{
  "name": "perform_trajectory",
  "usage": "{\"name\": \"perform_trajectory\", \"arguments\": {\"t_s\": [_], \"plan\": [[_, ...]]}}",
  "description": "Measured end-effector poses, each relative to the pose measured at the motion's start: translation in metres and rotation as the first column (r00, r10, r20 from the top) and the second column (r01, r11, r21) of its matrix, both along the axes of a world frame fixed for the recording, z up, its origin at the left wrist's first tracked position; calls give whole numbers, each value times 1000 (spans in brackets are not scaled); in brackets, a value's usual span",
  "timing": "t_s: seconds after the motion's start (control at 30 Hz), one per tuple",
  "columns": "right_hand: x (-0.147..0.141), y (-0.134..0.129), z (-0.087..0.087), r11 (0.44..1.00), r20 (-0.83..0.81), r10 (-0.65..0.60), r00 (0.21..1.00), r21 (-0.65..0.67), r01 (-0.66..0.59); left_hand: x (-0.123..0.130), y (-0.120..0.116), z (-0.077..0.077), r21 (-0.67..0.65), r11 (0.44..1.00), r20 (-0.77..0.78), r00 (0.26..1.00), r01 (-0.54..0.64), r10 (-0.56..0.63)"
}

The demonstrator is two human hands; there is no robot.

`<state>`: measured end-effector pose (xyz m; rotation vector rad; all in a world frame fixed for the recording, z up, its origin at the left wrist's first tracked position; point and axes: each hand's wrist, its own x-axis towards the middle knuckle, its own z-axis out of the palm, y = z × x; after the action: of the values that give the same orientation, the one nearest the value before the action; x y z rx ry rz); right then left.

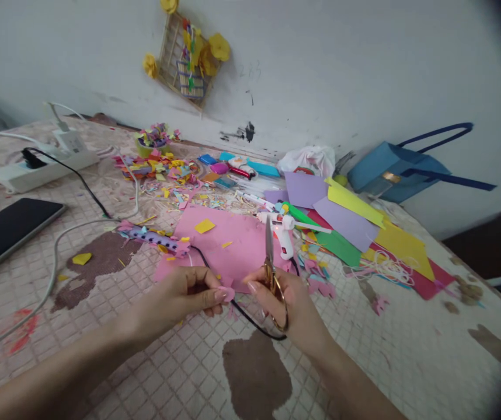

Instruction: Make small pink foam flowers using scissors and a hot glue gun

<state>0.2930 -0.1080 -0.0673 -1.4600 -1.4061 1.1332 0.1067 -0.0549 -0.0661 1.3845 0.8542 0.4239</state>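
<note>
Between the thumb and fingers of my left hand [193,294] is a small pink paper piece [227,293]. My right hand [288,297] has its fingers through the gold handles of a pair of scissors [270,248], whose blades point up and away from me. The two hands are a little apart, above the near edge of a pink paper sheet [233,233]. Just beyond the scissors a white glue gun [284,236] lies on that sheet. A decorated purple strip [154,238] with dark dots and pink ends rests left of the sheet.
Paper scraps [163,169] and a filled small bowl [148,149] are at the back. Coloured sheets [351,221], white string [382,268] and a blue bag [399,169] lie right. A phone [9,230], power strip [44,169] and cables occupy the left; a black cord [250,321] runs below my hands.
</note>
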Motion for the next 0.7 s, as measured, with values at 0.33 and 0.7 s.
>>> {"name": "perform_trajectory", "arguments": {"t_s": [0.33,0.7], "plan": [[-14,-2,2,995,-52,82,995,-47,-84,2,1,-8,60,997,5,999,50,-50],[-7,-6,0,988,-98,147,984,-39,-152,-2,2,-8,-65,997,118,992,-28,36]]}}
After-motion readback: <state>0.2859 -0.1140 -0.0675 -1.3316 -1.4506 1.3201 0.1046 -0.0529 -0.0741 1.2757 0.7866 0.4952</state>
